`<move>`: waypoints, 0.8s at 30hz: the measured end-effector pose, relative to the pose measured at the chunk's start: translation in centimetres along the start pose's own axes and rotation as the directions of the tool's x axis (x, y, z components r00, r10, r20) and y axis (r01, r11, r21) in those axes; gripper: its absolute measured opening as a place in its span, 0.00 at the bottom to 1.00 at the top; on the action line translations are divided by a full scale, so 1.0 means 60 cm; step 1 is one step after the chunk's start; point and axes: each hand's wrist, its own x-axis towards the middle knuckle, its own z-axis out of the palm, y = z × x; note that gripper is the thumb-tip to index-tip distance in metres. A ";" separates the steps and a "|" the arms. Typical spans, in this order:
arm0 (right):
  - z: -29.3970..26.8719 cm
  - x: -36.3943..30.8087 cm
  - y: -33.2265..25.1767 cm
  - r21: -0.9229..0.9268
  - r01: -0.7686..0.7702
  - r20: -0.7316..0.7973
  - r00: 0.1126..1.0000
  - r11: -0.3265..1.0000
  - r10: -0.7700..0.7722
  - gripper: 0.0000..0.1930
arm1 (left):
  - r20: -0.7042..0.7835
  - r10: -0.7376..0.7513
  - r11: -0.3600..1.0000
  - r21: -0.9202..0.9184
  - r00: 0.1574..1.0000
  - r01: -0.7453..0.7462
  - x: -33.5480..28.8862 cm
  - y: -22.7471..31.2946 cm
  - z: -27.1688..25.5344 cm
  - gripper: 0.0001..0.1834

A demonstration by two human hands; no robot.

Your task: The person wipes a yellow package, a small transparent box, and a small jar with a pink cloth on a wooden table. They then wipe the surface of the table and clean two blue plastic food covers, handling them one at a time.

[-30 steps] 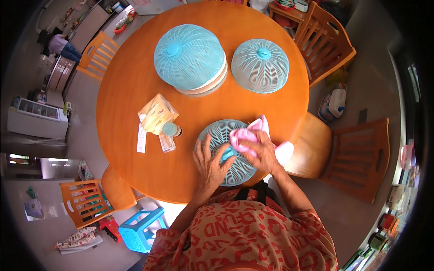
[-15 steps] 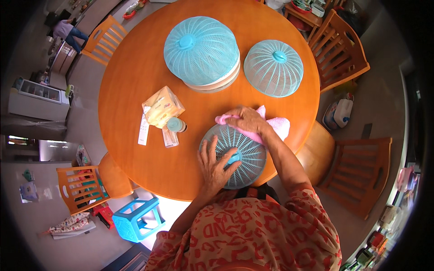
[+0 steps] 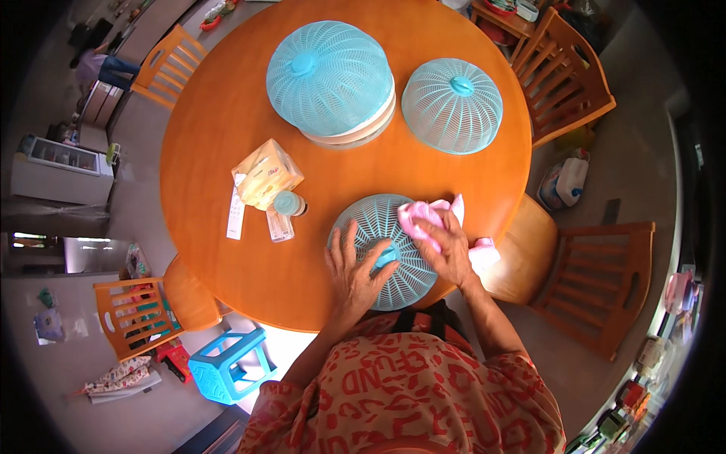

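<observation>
A blue mesh food cover (image 3: 416,277) lies on the wooden table (image 3: 318,170) at its near edge, close to my body. My left hand (image 3: 352,272) rests spread on the left of its dome, the thumb beside the blue knob (image 3: 388,255). On the upper right of the dome, my right hand (image 3: 446,250) presses a bunched pink cloth (image 3: 420,219), the fingers closed around it. A loose end of the cloth hangs past the wrist toward the table's edge.
A large blue mesh cover (image 3: 333,79) sits over a pale round base; a smaller cover (image 3: 452,113) stands right of it. Left lie a tissue pack (image 3: 268,174), a lidded jar (image 3: 288,203), a small clear box (image 3: 280,227) and a white remote (image 3: 236,216). Chairs (image 3: 563,79) surround the table.
My right hand, with the pink cloth, has moved from the cover's far rim to the right and nearer, onto its upper right side. The left hand stays on the dome.
</observation>
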 end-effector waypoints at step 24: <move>-0.010 0.154 0.059 0.289 -0.462 0.600 0.770 0.839 0.217 0.30 | -0.092 0.011 1.000 0.000 0.996 -0.011 -0.005 0.003 0.017 0.20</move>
